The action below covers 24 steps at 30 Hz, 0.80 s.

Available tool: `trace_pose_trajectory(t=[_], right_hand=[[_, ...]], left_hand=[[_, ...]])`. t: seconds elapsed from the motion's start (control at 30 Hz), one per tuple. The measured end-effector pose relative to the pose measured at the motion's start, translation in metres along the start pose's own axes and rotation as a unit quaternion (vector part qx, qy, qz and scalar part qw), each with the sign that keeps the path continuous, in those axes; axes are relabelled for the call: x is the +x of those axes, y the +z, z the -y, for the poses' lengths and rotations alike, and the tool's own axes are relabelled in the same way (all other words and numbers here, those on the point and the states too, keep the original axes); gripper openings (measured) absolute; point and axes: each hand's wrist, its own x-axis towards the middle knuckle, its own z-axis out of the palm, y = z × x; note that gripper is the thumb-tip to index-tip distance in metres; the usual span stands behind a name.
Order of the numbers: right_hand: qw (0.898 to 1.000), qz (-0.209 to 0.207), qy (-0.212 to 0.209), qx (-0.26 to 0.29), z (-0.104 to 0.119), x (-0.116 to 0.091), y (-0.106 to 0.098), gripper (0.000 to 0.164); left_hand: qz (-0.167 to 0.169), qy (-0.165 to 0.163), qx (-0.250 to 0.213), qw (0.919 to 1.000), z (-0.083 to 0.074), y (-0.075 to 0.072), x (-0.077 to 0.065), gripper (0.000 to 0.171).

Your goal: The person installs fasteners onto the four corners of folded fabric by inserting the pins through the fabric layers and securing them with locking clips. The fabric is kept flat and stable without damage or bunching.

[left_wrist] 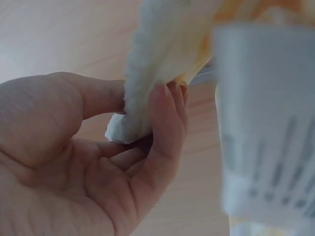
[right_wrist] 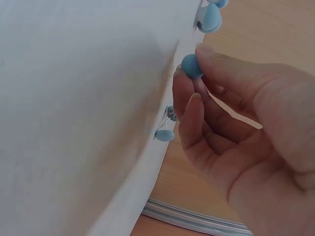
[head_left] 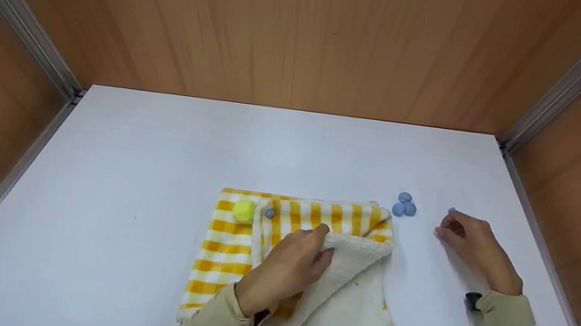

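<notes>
A yellow-and-white checked cloth (head_left: 221, 250) with a fluffy white underside lies partly folded near the front. My left hand (head_left: 287, 268) pinches a raised edge of its upper layer; in the left wrist view the white edge (left_wrist: 140, 73) passes between thumb and fingers. On the folded layer sits a small blue round head (head_left: 269, 213). Right of the cloth, my right hand (head_left: 474, 248) pinches a blue round-headed pin (right_wrist: 192, 65) between thumb and fingertips, just above the table. Its lower part is mostly hidden by the fingers.
Between cloth and right hand, several blue-headed pins (head_left: 404, 208) lie grouped; one pin (right_wrist: 165, 135) shows thin metal prongs. Yellow pom-poms (head_left: 244, 211) hang at the cloth's corners. Wooden panels (head_left: 308, 35) wall in the white table (head_left: 113, 172) at the back and both sides.
</notes>
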Motion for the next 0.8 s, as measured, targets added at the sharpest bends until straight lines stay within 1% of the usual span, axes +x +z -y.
trace_pose_trajectory(t=[0.07, 0.17, 0.3, 0.5, 0.63, 0.7, 0.8], right_hand=[[1.0, -0.012, -0.021, -0.002, 0.002, 0.001, 0.0, 0.007], [0.998, -0.037, -0.055, -0.005, 0.007, 0.003, -0.001, 0.005], [0.995, -0.055, -0.084, -0.012, 0.015, 0.004, -0.004, 0.004], [0.991, -0.066, -0.112, -0.01, 0.035, 0.002, -0.008, 0.006], [0.987, -0.073, -0.14, 0.003, 0.052, 0.0, -0.009, 0.011], [0.986, -0.074, -0.152, 0.009, 0.06, -0.002, -0.01, 0.013], [0.983, -0.076, -0.167, 0.013, 0.072, -0.005, -0.012, 0.014]], left_hand=[[-0.001, 0.008, 0.002, 1.0, 0.001, -0.002, -0.001, 0.009], [0.007, 0.017, -0.006, 0.9998, 0.002, -0.005, -0.001, 0.009], [0.032, 0.019, -0.02, 0.9991, 0.002, -0.009, -0.002, 0.008], [0.081, 0.003, -0.032, 0.9962, 0.001, -0.013, -0.002, 0.009], [0.105, -0.016, -0.05, 0.993, 0.001, -0.015, 0.0, 0.017], [0.113, -0.033, -0.059, 0.9913, 0.002, -0.015, 0.001, 0.02], [0.105, -0.046, -0.066, 0.9913, 0.003, -0.014, 0.002, 0.019]])
